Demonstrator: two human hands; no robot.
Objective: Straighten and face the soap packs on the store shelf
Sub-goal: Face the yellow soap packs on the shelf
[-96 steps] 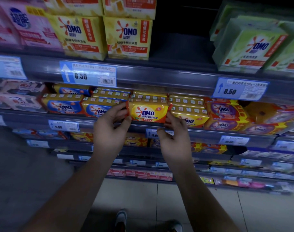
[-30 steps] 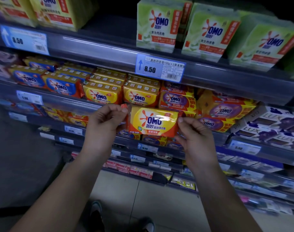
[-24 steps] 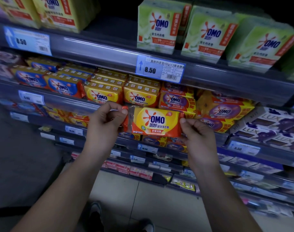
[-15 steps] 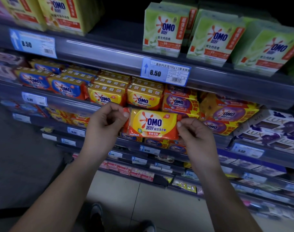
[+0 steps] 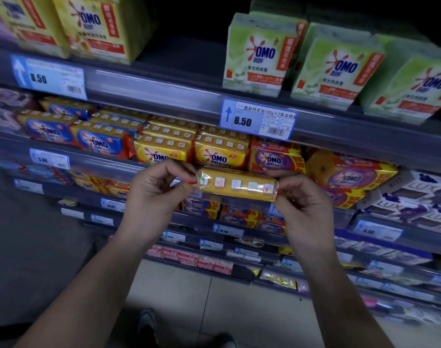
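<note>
Head view shows the left hand (image 5: 159, 194) and right hand (image 5: 304, 209) apart, each pinching one crimped end of a yellow soap pack (image 5: 237, 184), which hangs between them in the air just in front of the shelf rail (image 5: 96, 164), off the shelf. Gripping the wrapper ends probably lets the pack roll about its long axis. Its narrow side, a row of small picture squares, faces the camera and no logo shows, so it needs turning before it faces out. Behind it the shelved yellow packs (image 5: 222, 154) show OMO forward, flanked by blue packs (image 5: 101, 144) and purple packs (image 5: 274, 159), also OMO. Green boxes (image 5: 262, 56) above read OMO too; the price tag (image 5: 258, 119) reads 8.50 and 100g×2; pale boxes (image 5: 415, 199) at right read LUX
</note>
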